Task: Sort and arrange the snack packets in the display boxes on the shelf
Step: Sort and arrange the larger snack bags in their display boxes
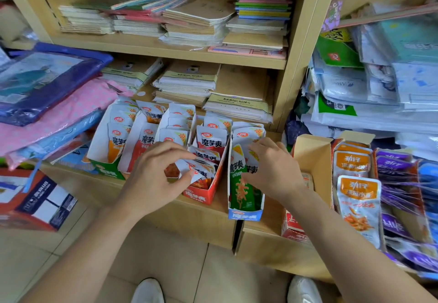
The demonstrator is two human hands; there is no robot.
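Note:
Several display boxes of snack packets stand in a row on the low wooden shelf (166, 210). My left hand (156, 172) pinches a red packet (196, 172) lying over the front of the red box (201, 194), which holds more red packets. My right hand (272, 170) grips the green packets (239, 184) standing in the blue-fronted box (245, 215). To the left, a green box (107, 168) holds orange packets, and another box (142, 146) holds red ones.
An open cardboard box (312, 158) and trays of orange packets (358, 196) and purple packets (398, 184) fill the right. Notebook stacks (189, 82) lie behind the boxes. A red and blue carton (35, 200) sits on the floor at left. My shoes (148, 291) show below.

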